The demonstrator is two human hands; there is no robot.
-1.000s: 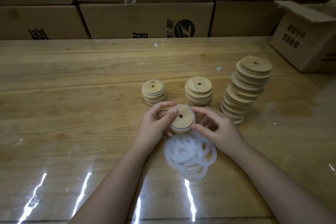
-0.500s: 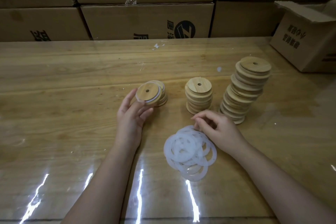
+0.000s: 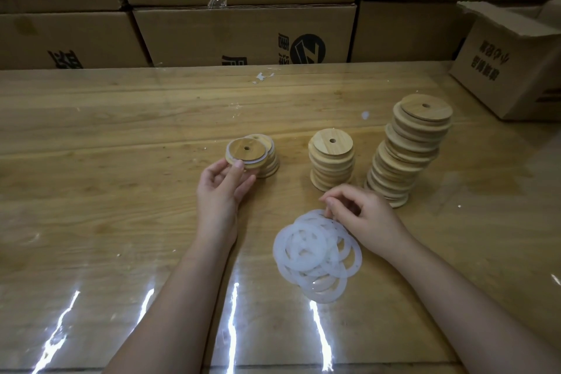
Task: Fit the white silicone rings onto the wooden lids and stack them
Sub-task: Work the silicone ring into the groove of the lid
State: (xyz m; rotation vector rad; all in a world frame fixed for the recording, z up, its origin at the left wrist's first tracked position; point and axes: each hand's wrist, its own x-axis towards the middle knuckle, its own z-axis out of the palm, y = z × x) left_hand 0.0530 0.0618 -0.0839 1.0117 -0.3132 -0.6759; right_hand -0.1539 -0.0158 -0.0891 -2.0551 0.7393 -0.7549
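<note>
The left hand (image 3: 223, 188) has its grip pinching a ringed wooden lid (image 3: 245, 152) by the near edge. The lid is face up and slightly tilted against the short ringed stack (image 3: 268, 165), at 11 o'clock from the silicone rings (image 3: 315, 255) heaped on the table (image 3: 121, 130). The right hand (image 3: 361, 212) curls onto the heap's far edge; whether it pinches a ring I cannot tell. The print on the cardboard box (image 3: 243, 36) is upside down and unreadable.

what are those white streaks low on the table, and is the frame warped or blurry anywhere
Head view: the streaks are light glare on the table's glossy clear cover; the head view is dim overall, and its wide angle bows the cardboard boxes near the edges; no clear blur.
</note>
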